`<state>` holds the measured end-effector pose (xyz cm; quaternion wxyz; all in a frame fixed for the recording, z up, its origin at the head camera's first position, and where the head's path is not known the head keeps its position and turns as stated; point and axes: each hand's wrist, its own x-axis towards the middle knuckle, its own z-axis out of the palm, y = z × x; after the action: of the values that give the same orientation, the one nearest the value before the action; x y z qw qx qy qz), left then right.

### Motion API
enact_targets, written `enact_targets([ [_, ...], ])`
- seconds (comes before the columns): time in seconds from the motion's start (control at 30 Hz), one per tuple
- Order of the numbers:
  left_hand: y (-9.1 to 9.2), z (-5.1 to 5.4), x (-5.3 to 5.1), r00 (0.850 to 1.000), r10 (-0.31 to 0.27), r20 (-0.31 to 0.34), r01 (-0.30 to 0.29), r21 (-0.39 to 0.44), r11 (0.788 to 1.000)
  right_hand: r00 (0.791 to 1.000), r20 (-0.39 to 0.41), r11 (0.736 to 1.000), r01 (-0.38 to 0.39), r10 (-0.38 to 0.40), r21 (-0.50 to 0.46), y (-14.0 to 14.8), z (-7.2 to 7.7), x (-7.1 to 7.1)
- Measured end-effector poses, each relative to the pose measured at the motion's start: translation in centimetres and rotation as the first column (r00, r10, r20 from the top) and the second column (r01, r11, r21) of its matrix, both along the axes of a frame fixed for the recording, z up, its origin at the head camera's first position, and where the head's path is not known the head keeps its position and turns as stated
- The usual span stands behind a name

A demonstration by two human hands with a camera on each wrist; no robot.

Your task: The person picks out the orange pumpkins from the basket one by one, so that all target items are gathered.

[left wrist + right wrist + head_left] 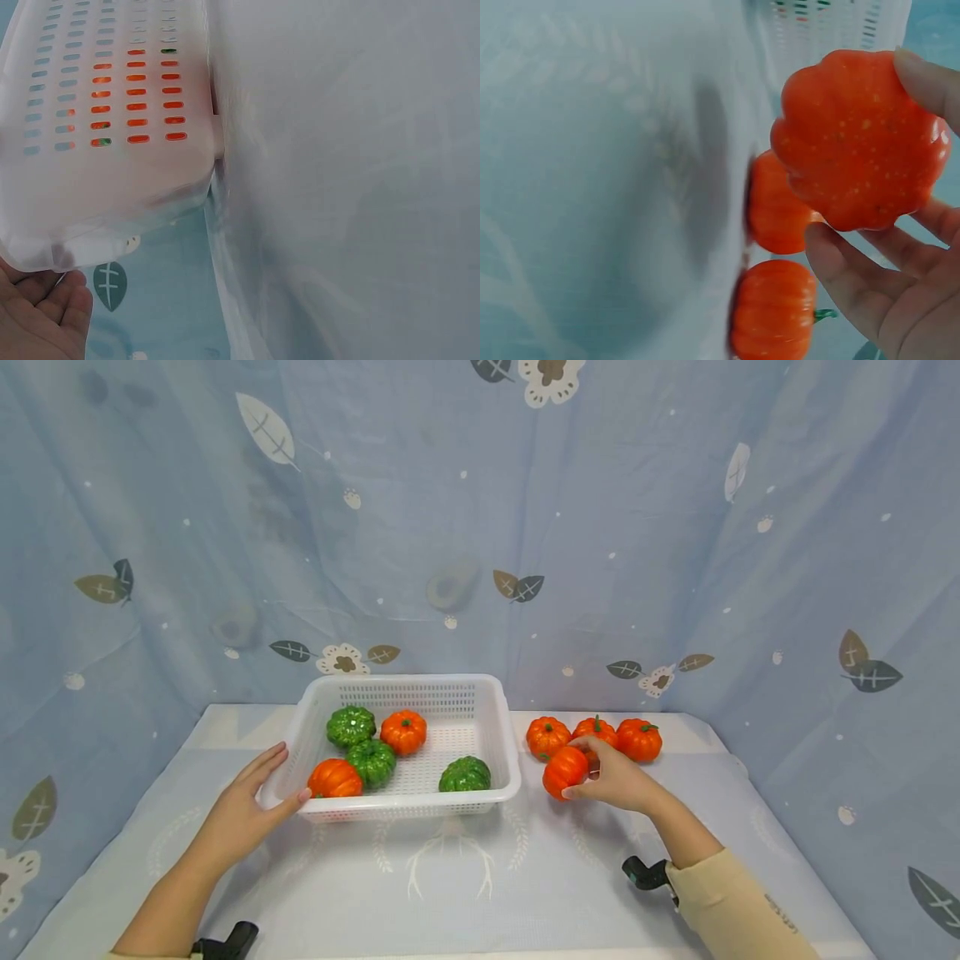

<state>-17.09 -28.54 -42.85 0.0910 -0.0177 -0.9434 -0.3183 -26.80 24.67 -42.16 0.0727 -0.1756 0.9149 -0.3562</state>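
In the head view my right hand (617, 778) pinches an orange pumpkin (566, 772) between thumb and fingers, right of the white basket (510, 777). The right wrist view shows that pumpkin (862, 139) held off the table, the hand (907, 277) around its side. My left hand (240, 814) touches the basket's left end, thumb at the front rim and fingers along the left side. Inside the basket lie two orange pumpkins (404, 732) and several green ones (351, 726). The left wrist view shows the hand (45, 315) by the basket's corner (105, 180).
Three more orange pumpkins (547, 738) stand in a row at the table's back, right of the basket. A patterned blue curtain (480, 527) hangs behind and at both sides of the white-covered table (450, 918).
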Motion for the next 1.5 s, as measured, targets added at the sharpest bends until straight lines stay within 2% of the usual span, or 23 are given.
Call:
enact_targets([
  [0.37, -0.1, -0.1, -0.2, 1.0, -0.001, 0.005, 0.001, 0.002, 1.0, 0.999, 0.034, 0.999, 0.032, -0.032, 0.002, 0.5, -1.1, -0.2],
  [0.57, -0.1, -0.2, -0.2, 1.0, 0.0, -0.001, 0.0, -0.002, 1.0, 0.998, 0.054, 0.999, -0.016, 0.019, -0.051, 0.9, -1.6, -0.4],
  [0.7, -0.1, -0.2, -0.2, 1.0, -0.002, -0.002, 0.002, -0.003, 1.0, 0.997, 0.073, 0.998, -0.018, 0.022, -0.058, 1.1, -1.6, -0.2],
  [0.93, -0.2, -0.2, -0.2, 1.0, -0.006, -0.006, 0.006, -0.008, 1.0, 0.998, 0.057, 0.999, 0.03, -0.028, -0.039, 0.9, -1.1, 0.3],
  [1.03, -0.2, -0.2, -0.2, 1.0, -0.004, 0.004, 0.004, -0.008, 1.0, 0.999, 0.055, 1.0, 0.001, -0.001, -0.007, 1.1, -0.8, 0.4],
  [1.23, -0.1, -0.1, -0.1, 1.0, 0.0, 0.011, 0.0, -0.002, 1.0, 0.993, 0.098, 0.995, -0.076, 0.07, 0.061, 1.7, -0.6, 0.2],
  [1.5, -0.2, 0.0, -0.1, 1.0, -0.021, -0.009, 0.021, -0.002, 1.0, 0.991, 0.123, 0.998, -0.049, 0.054, -0.045, 1.8, -1.8, -0.4],
])
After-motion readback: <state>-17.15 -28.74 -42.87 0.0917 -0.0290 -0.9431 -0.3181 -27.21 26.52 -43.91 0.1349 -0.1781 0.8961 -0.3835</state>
